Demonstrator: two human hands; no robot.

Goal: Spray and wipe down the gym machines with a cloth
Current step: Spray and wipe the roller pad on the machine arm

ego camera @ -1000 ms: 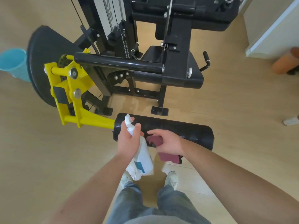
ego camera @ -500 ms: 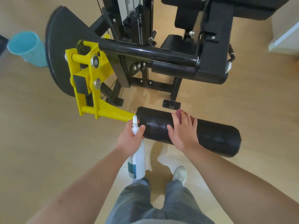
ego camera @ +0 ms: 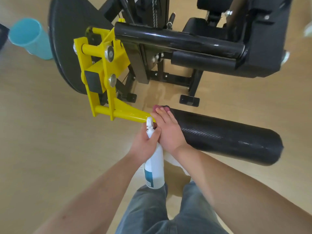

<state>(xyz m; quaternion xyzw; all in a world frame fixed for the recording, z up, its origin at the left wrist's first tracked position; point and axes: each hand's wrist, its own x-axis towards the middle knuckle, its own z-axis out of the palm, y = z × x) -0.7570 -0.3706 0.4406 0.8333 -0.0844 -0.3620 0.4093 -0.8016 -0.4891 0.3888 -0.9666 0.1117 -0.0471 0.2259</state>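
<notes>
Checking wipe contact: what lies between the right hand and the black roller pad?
The maroon cloth, pressed flat under the right hand onto the black roller pad; only its edge shows past the fingertips, in the head view.

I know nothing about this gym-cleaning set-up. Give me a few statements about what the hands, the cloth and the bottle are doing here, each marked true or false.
1. The left hand grips a white spray bottle. True.
2. The right hand presses the cloth on the far right end of the black roller pad. False: it presses at the end beside the yellow arm.
3. The cloth is bright blue. False: it is dark red.
4. A turquoise bucket stands on the floor at the picture's left. True.
</notes>
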